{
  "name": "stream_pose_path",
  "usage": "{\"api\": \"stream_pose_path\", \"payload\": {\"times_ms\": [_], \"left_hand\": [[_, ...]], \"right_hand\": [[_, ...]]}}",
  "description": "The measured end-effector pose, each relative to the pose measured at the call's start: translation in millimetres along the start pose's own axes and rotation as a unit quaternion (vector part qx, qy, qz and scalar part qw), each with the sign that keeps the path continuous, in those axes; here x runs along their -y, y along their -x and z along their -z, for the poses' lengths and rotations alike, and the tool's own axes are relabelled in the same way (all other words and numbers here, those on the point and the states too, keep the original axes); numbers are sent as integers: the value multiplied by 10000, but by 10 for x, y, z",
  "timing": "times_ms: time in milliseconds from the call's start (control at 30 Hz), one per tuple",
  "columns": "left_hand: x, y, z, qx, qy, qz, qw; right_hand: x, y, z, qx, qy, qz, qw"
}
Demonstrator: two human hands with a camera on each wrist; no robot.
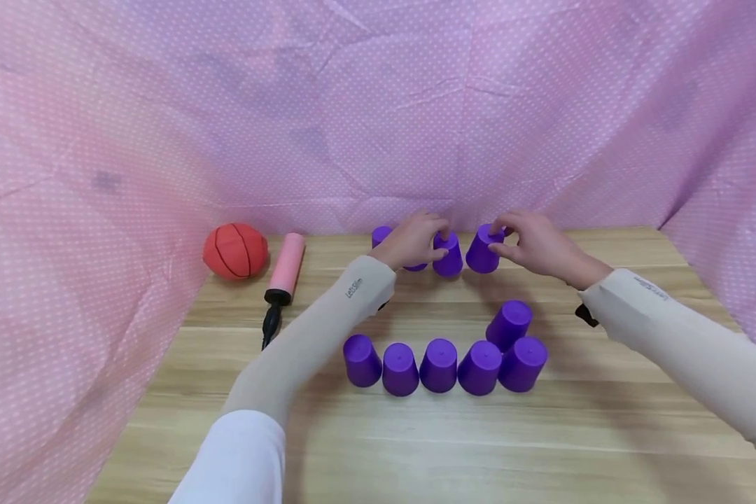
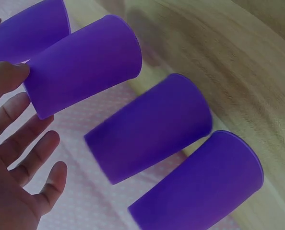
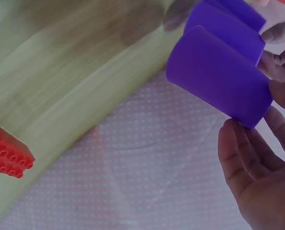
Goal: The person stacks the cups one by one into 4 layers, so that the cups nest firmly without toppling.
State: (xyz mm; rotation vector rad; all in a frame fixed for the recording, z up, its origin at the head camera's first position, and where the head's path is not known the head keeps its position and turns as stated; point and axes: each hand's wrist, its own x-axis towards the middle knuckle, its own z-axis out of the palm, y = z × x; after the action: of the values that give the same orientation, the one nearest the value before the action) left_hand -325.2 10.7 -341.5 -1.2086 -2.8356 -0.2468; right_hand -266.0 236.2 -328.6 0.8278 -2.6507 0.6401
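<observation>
The left hand point(image 1: 412, 241) pinches the left cup point(image 1: 449, 257) near its top, thumb on the near side and bent forefinger at the far edge; its last two fingers are spread and bear on nothing. The right hand point(image 1: 535, 241) grasps the right cup point(image 1: 482, 252) likewise, thumb on the near side, curled fingers at the narrow end. Both cups are upside down: narrow closed end up between the fingers, wide mouth down toward the table point(image 1: 416, 448), long axis roughly upright. They stand side by side, a gap between them in the head view; whether either mouth touches the wood I cannot tell.

Two more cups point(image 2: 149, 129) continue the line to the left of the left fingers, partly behind that hand in the head view, also mouth down. Nearer the body than both hands, a row of five cups point(image 1: 439, 365) stands mouth down, axes upright; a sixth cup point(image 1: 509, 325) stands just behind its right end, nearest the right fingers.

Well to the left of the left fingers, the pump point(image 1: 287, 262) lies with its pink barrel pointing away from the body, and beyond it sits the ball point(image 1: 236, 250). A red brick point(image 3: 10, 152) lies to the right of the right fingers. Dotted cloth point(image 1: 378, 126) hangs beyond them.
</observation>
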Motion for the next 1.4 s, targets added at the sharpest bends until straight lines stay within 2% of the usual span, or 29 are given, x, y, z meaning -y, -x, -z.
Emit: {"api": "stream_pose_path", "payload": {"times_ms": [200,333,467,767,1133,1267,1400], "left_hand": [[56,-106,-110,154,15,213,9997],[78,-166,-149,288,107,325,9990],[84,-216,-160,297,1,496,9983],[55,-279,-170,248,-240,799,9962],[89,-291,-212,88,-316,887,9955],[103,-259,-195,125,-268,919,9953],[131,-140,-84,35,-101,863,9962]], "right_hand": [[-164,-111,-92,557,-119,-681,9961],[-238,-179,-193,795,-206,-775,9936],[-275,-218,-289,923,-409,-763,9920],[-351,-263,-384,895,-307,-944,9910],[-363,-319,-409,925,-167,-1112,9893],[-363,-271,-392,909,-58,-899,9918],[-310,-172,-308,722,26,-595,9956]]}}
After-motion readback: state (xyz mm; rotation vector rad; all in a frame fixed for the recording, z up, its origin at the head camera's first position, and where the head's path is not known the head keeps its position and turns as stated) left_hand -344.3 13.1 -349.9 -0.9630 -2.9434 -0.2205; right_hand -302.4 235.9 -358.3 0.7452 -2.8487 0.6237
